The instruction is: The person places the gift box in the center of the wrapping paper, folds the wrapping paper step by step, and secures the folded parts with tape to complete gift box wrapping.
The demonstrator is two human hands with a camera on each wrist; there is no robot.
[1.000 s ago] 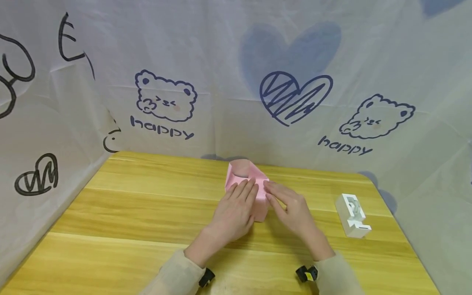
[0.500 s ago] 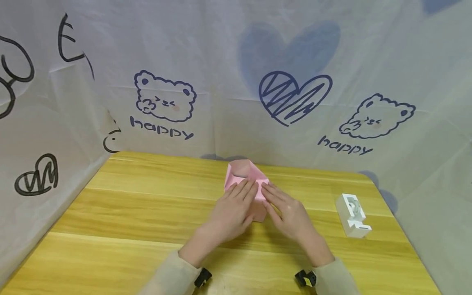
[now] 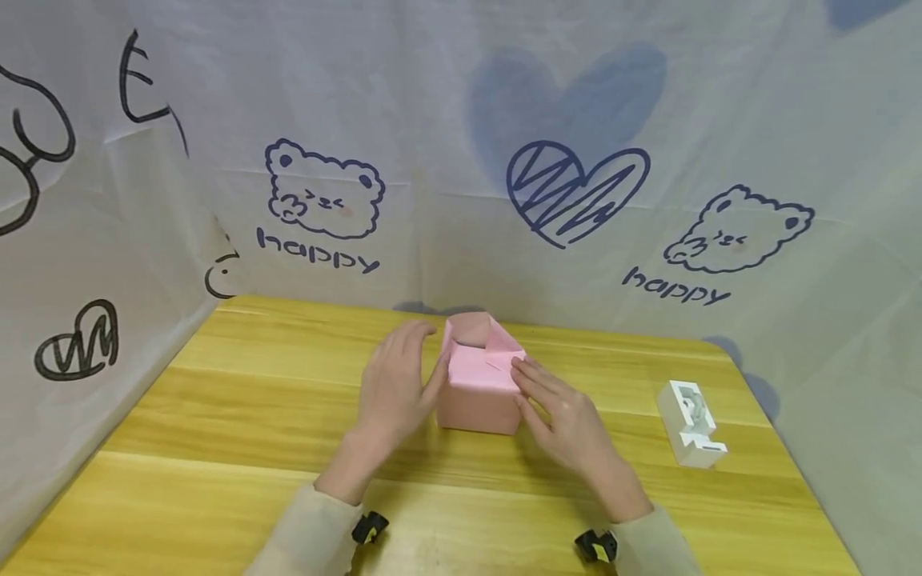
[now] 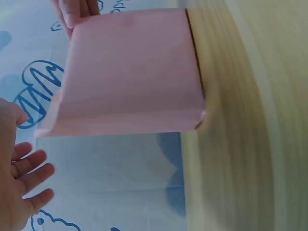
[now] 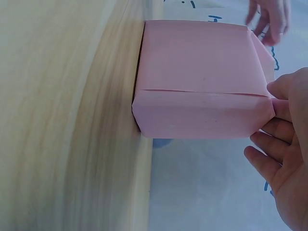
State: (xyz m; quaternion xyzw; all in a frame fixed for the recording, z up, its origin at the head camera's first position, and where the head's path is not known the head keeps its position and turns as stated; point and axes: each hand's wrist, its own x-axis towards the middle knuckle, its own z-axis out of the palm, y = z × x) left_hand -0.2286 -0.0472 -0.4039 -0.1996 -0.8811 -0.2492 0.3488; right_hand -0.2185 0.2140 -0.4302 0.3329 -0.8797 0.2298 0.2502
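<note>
A pink paper box [image 3: 479, 406] stands on the table in the head view, its near top flap [image 3: 471, 366] lying folded over. Behind that flap the back part rises around a gap in the top. My right hand [image 3: 569, 416] rests its nearly straight fingers on the box's top right edge, thumb by the near right corner. Beside the left side, my left hand [image 3: 396, 384] has its fingers spread, the thumb right at the top left edge. The left wrist view shows the box's smooth near face [image 4: 130, 62] and the left hand's loose fingers holding nothing.
A white tape dispenser [image 3: 691, 424] with a roll in it stands to the right on the wooden table [image 3: 252, 432]. A white cloth [image 3: 446, 160] with printed bears and hearts hangs behind the table's far edge.
My left hand has lifted off the top flap and moved left to the box's side, baring the flap and near face. The right hand has slid its fingers flatter onto the top right edge.
</note>
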